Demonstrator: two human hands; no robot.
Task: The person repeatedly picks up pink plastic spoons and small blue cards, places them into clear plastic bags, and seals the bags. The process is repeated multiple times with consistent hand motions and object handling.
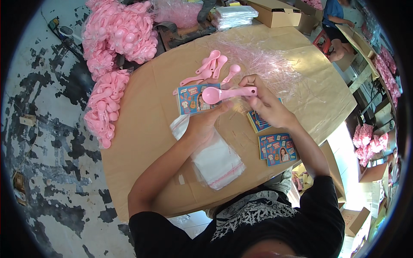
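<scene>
My right hand (271, 105) pinches the handle end of a pink plastic spoon (212, 95). The round bowl of this spoon lies over a blue printed card (185, 103). My left hand (207, 122) is closed around the card's right side, with its thumb near the spoon and fingertips showing past the far edge. Part of that grip is hidden by the spoon and card. Just beyond are several loose pink spoons (214, 64). Under my left forearm lies a pile of clear plastic bags (219, 165).
Two stacks of blue cards (277, 149) sit by my right forearm. Clear plastic strips (266, 64) litter the far side of the brown-covered table (146, 129). Bulging bags of pink spoons (105, 103) line its left edge. An open cardboard box (275, 15) stands behind; another person (337, 26) sits far right.
</scene>
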